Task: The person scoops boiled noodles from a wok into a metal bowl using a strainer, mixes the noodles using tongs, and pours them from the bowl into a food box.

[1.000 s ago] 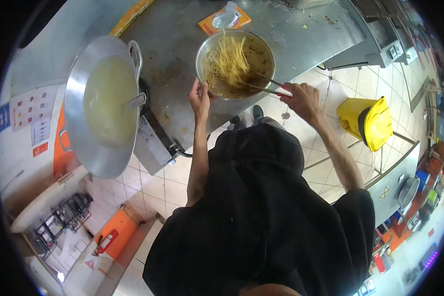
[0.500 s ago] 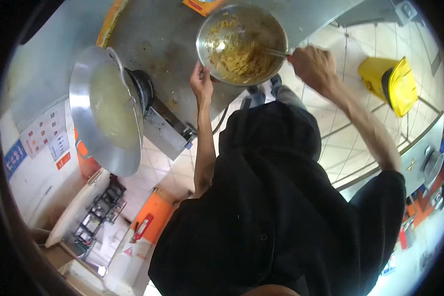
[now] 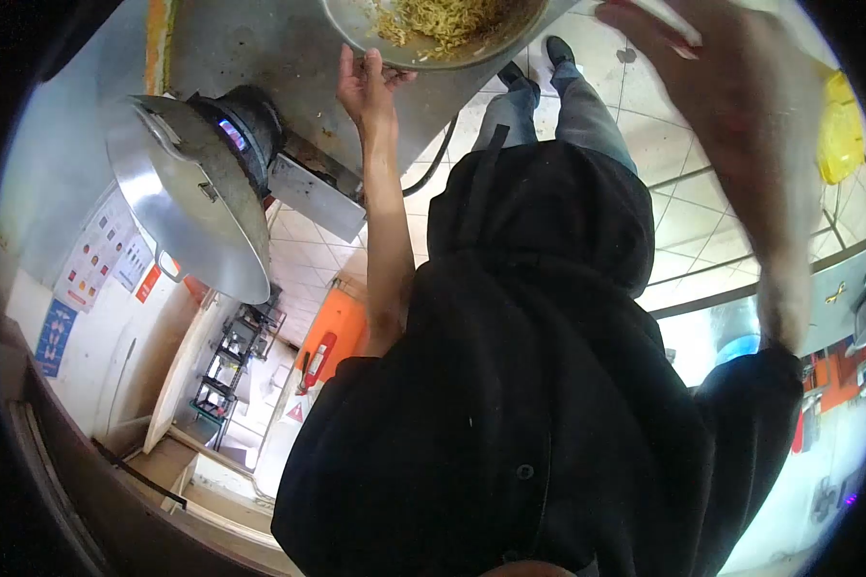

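A metal bowl (image 3: 356, 34) with yellow noodles (image 3: 443, 24) in it is cut off by the top edge of the view. My left hand (image 3: 368, 87) holds the near rim of the bowl, with the thumb up and other fingers under the rim. Raised to the right of the bowl, close to the camera, my right hand (image 3: 712, 48) is blurred by motion. Its fingers are closed around a reddish, pale-edged thing that I cannot make out.
At the left a large wok (image 3: 178, 207) is tilted over a burner (image 3: 241, 130) with a blue flame. The metal counter (image 3: 298, 38) lies under the bowl. A yellow bin (image 3: 840, 130) stands at the right, and a fire extinguisher (image 3: 318, 361) is at the lower left.
The view has shifted, so the bowl sits higher and partly out of frame. My right hand has lifted away from the bowl, up and to the right. My left hand stays at the rim.
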`<move>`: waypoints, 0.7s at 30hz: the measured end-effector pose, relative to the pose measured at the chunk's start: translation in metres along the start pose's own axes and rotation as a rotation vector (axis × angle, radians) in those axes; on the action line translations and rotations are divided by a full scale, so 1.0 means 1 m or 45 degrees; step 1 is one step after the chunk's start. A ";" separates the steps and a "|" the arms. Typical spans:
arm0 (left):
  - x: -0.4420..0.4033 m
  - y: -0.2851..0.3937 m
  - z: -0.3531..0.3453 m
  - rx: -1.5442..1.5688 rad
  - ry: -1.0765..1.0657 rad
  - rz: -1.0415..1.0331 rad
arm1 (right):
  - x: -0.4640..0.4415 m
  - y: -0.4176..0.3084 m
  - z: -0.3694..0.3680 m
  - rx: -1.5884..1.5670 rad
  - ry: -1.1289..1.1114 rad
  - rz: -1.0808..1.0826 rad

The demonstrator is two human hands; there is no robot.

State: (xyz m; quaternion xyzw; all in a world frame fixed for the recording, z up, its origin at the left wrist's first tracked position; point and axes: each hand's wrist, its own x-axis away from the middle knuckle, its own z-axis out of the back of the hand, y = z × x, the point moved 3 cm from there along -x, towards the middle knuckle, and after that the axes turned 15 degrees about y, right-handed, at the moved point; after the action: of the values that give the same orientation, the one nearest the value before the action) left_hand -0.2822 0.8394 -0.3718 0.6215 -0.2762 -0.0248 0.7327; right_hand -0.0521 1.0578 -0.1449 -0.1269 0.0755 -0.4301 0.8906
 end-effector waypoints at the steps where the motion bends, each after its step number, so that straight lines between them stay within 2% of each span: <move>1: 0.001 0.000 0.001 0.001 0.017 0.023 | -0.001 -0.001 -0.007 -0.116 -0.011 -0.098; 2: 0.004 0.001 0.000 0.026 0.057 0.058 | 0.009 0.010 -0.046 -0.080 0.116 0.171; 4: 0.014 0.006 0.002 0.086 0.142 0.134 | 0.013 0.013 -0.101 -0.171 0.113 0.296; 7: 0.046 -0.013 0.055 0.022 0.273 0.265 | 0.009 0.009 -0.121 -0.015 -0.130 0.237; 9: 0.091 -0.042 0.110 -0.093 0.397 0.351 | 0.008 0.002 -0.090 0.009 -0.108 0.187; 11: 0.148 -0.090 0.183 -0.101 0.651 0.492 | 0.008 -0.001 -0.050 -0.001 -0.084 0.169; 12: 0.183 -0.111 0.219 -0.140 0.777 0.436 | 0.007 0.001 -0.038 -0.022 -0.080 0.185; 13: 0.206 -0.144 0.265 -0.031 1.007 0.688 | 0.006 0.005 -0.035 0.057 -0.021 0.316; 14: 0.223 -0.163 0.299 0.086 1.234 0.945 | 0.000 0.003 -0.040 0.134 -0.146 0.319; 16: 0.231 -0.192 0.336 0.132 1.155 0.974 | -0.007 -0.001 -0.098 0.230 -0.315 0.342; 17: 0.231 -0.203 0.347 0.156 1.107 0.995 | -0.008 0.000 -0.124 0.126 -0.180 0.357; 18: 0.223 -0.214 0.356 0.319 0.916 0.944 | -0.009 0.005 -0.148 0.026 -0.043 0.378; 19: 0.209 -0.217 0.354 0.400 0.790 0.912 | -0.011 0.008 -0.155 -0.075 0.094 0.407; 20: 0.197 -0.215 0.347 0.479 0.669 0.877 | -0.013 0.008 -0.147 -0.131 0.007 0.339; 21: 0.187 -0.208 0.336 0.446 0.685 0.829 | -0.020 0.007 -0.131 -0.187 -0.072 0.271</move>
State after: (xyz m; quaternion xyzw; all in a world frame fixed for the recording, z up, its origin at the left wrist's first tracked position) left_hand -0.2067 0.4205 -0.4687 0.6013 -0.2568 0.4162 0.6319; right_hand -0.0909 1.0568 -0.2715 -0.1951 0.0945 -0.3226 0.9214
